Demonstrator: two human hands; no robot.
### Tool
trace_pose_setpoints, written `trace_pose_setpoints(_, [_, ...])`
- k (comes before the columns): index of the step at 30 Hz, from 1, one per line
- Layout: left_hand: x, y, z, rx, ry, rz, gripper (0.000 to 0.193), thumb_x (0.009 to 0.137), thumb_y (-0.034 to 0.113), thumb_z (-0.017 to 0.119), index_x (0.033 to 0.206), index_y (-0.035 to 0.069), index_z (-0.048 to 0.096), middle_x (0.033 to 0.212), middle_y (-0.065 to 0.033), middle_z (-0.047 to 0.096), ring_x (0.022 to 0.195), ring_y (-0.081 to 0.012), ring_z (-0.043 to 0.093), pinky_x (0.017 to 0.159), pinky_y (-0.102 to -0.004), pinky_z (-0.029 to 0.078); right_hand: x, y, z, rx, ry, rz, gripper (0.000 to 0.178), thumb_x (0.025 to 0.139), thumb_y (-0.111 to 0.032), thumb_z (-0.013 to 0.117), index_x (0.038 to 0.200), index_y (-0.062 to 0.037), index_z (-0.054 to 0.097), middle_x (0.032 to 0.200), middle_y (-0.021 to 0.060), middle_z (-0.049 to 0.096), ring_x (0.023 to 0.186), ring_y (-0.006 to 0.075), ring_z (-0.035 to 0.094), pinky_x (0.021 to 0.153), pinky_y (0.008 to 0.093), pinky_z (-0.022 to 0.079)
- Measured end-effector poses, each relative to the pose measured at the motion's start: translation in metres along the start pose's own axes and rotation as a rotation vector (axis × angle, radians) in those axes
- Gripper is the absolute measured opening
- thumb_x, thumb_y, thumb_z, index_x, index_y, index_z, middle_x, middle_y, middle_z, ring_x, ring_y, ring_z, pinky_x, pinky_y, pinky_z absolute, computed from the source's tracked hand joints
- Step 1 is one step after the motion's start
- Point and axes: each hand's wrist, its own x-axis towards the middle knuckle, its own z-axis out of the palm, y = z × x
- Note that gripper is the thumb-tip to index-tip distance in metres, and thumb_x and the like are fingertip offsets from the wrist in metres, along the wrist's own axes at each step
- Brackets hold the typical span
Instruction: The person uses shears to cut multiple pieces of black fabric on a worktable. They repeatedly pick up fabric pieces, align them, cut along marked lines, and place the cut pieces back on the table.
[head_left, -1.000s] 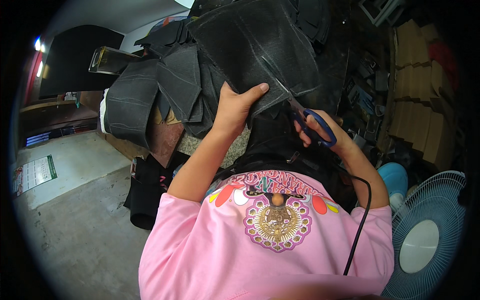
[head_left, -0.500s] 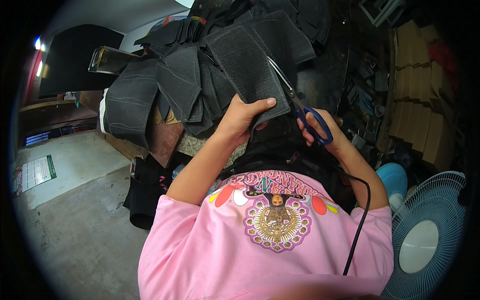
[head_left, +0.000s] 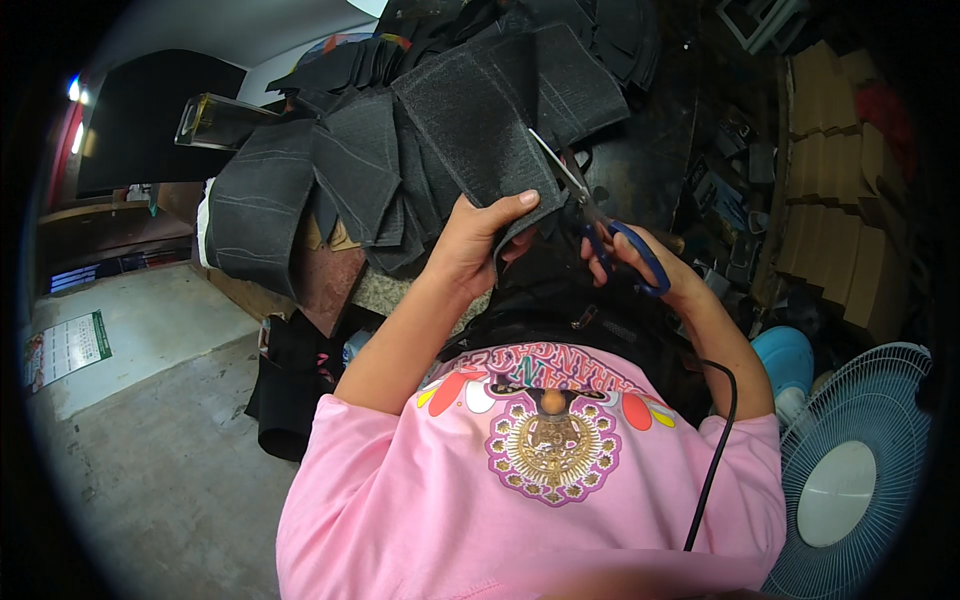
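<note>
My left hand [head_left: 480, 240] grips the lower corner of a black fabric piece [head_left: 470, 125], its thumb flat on top and its other fingers underneath. Pale lines run along the fabric. Through the blue loops of a pair of scissors [head_left: 592, 208] go the fingers of my right hand [head_left: 660, 265]. The scissor blades are spread apart at the right edge of the piece, one blade over the fabric and the other beside it. Another black piece [head_left: 580, 85] lies behind the held one.
More black cut pieces [head_left: 262, 195] lie piled to the left and far side. Stacked brown cardboard [head_left: 830, 180] stands at the right, with a white fan [head_left: 840, 490] and a blue round object [head_left: 783, 360] below. A rolled black sheet [head_left: 283, 400] rests at the lower left.
The fabric in my left hand has shifted and turned slightly left. The scissors have opened wider, and my right hand has turned a little with them.
</note>
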Motion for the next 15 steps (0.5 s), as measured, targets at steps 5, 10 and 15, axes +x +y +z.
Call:
trace_pose_setpoints(5, [-0.002,-0.004,0.001,0.003,-0.026,-0.044,0.022,0.081,0.018,0.066,0.084,-0.002,0.058,0.054,-0.0007,0.048,0.041,-0.0064,0.041,0.037,-0.0184,0.028,0.002,-0.011,-0.005,-0.043,-0.012,0.028,0.066,0.084,-0.065,0.049,0.101,-0.0016,0.055,0.072,0.0031,0.056,0.071,0.0108,0.053,0.07,0.0231,0.041])
trace_pose_setpoints(10, [-0.004,0.004,-0.004,0.012,0.013,0.01,0.024,0.081,0.019,0.066,0.086,-0.003,0.059,0.054,-0.001,0.048,0.04,-0.0062,0.04,0.036,-0.0188,0.027,0.002,-0.012,-0.003,0.053,-0.085,0.027,0.058,0.088,-0.06,0.045,0.095,-0.0038,0.056,0.068,0.0023,0.056,0.067,0.0101,0.053,0.064,0.0227,0.039])
trace_pose_setpoints(15, [-0.008,0.004,0.003,0.037,-0.022,-0.06,0.026,0.08,0.021,0.067,0.087,-0.004,0.06,0.054,-0.0011,0.049,0.042,-0.0063,0.043,0.036,-0.019,0.028,0.001,-0.015,0.003,0.062,-0.039,-0.028,0.058,0.09,-0.06,0.04,0.093,-0.0045,0.057,0.067,0.0024,0.056,0.066,0.0101,0.053,0.063,0.0229,0.038])
